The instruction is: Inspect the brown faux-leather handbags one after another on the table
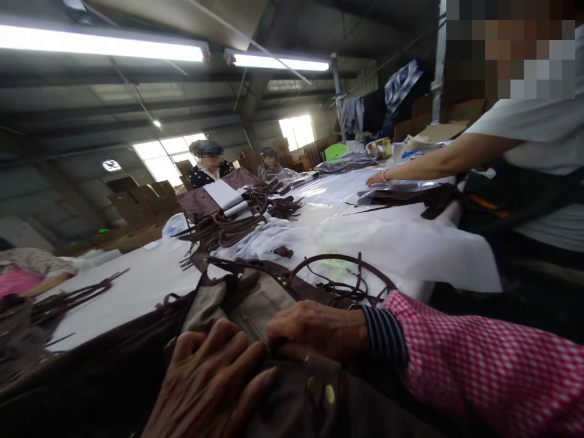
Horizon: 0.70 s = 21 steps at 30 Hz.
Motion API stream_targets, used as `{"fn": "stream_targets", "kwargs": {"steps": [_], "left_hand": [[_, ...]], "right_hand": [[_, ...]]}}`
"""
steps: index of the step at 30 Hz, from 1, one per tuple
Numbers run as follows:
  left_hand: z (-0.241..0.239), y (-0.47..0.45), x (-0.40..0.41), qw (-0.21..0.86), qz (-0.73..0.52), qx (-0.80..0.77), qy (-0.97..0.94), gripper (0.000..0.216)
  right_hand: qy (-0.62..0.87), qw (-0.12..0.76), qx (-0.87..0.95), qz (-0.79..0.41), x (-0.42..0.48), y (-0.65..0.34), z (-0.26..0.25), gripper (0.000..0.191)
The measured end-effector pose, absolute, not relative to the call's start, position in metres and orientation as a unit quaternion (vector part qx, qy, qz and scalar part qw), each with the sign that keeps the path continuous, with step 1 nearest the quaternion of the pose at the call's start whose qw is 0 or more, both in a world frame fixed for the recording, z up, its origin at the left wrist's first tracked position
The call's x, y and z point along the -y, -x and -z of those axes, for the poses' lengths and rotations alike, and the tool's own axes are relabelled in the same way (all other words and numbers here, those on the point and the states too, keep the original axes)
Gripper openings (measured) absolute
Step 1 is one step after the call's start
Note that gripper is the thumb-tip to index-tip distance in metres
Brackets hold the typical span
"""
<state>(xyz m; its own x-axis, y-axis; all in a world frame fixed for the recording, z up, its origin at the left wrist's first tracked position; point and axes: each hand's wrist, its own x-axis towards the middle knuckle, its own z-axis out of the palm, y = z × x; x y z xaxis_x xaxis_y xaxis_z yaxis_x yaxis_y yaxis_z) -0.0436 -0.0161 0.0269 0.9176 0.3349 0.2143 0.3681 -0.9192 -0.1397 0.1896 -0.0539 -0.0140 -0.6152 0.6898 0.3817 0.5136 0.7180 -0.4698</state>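
Left hand [210, 377] and right hand [314, 331] on a brown bag [310, 401].
The left lies flat, fingers spread; the right curls at the tan lining, pinch unclear. The bag sits at the near edge of a white-sheeted table [410, 243], which runs back past a pile [219, 213] of brown bags under tube lights [100, 42]; a co-worker's hand [378, 177] rests on it.

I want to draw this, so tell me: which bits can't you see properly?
All in the head view:
- Fingertips of the right hand: hidden, curled down against the brown bag.
- Wrist of the left hand: cut off by the bottom edge.
- Lower part of the brown bag: covered by both hands and cut off below.
- The things at the far end of the table: too small and blurred to name.
- The dark pile by the left edge: blurred, in shadow.
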Motion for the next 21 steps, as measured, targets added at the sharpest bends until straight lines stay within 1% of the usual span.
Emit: {"fn": "stream_targets", "kwargs": {"steps": [3,8,15,18,21], "left_hand": [[-0.029,0.041,0.016,0.067,0.075,0.188,0.977,0.019],[-0.026,0.044,0.017,0.075,0.089,0.193,0.974,0.018],[-0.03,0.043,0.022,0.07,0.114,0.195,0.972,0.02],[-0.035,0.042,0.028,0.038,0.096,0.19,0.976,0.019],[-0.041,0.042,0.038,-0.007,0.077,0.218,0.973,0.02]], "right_hand": [[0.336,0.272,0.887,-0.163,0.054,-0.189,0.011,0.01],[0.343,0.288,0.876,-0.179,0.057,-0.188,0.011,0.006],[0.282,0.355,0.86,-0.233,0.062,-0.192,0.019,0.01],[0.297,0.372,0.851,-0.222,0.068,-0.189,0.02,0.005],[0.318,0.379,0.843,-0.211,0.076,-0.187,0.023,0.012]]}}
